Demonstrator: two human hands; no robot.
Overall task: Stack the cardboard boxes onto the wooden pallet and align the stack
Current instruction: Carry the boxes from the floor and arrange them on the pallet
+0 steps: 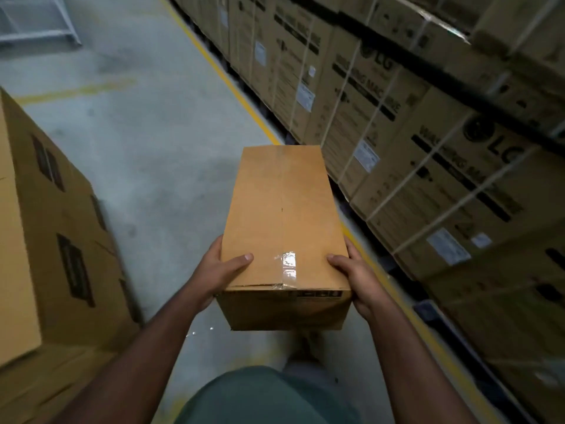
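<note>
Step in hand: carrying. One cardboard box (282, 221) is held out in front of the body, lower centre of the frame, clear of the floor, its taped seam up.
Left hand (221, 270): clasps the box's near left corner, thumb lying on top, fingers hidden down the side.
Right hand (356, 275): clasps the near right corner the same way, thumb on top.
Wooden pallet: not in view, so how far the stack has grown cannot be told.
Next move, as a judgement: bring the box to the pallet, lower it flat, then square its edges with whatever lies beneath.
Floor (146, 142): grey concrete, scuffed, with a yellow line (232, 84) running from the top centre down to the lower right.
Right of frame: strapped washing-machine cartons (403, 142) stacked in rows behind that line.
Left edge: a large brown carton (61, 240) stands on the floor.
Upper left: a pale metal frame (33, 19), blurred.
</note>
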